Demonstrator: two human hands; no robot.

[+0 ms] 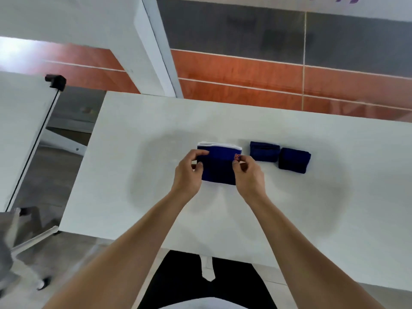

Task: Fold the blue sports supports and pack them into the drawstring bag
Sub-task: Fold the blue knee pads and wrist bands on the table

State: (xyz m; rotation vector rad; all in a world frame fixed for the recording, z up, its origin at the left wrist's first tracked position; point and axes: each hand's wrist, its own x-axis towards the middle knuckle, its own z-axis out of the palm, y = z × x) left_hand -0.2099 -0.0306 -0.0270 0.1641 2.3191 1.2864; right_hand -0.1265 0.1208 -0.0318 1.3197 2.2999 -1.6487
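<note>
A blue sports support [218, 167] with a white band along its far edge and a small red mark lies flat on the white table [156, 197]. My left hand [189, 172] pinches its left edge. My right hand [248, 172] pinches its right edge by the red mark. To the right lie two folded dark blue supports, one [264, 151] beside the other [293, 160], touching. No drawstring bag is in view.
The table's far edge runs along an orange and grey tiled floor [245, 72]. A white board with a black clamp [55, 81] stands to the left. Chair legs with a castor [43, 284] show at the lower left.
</note>
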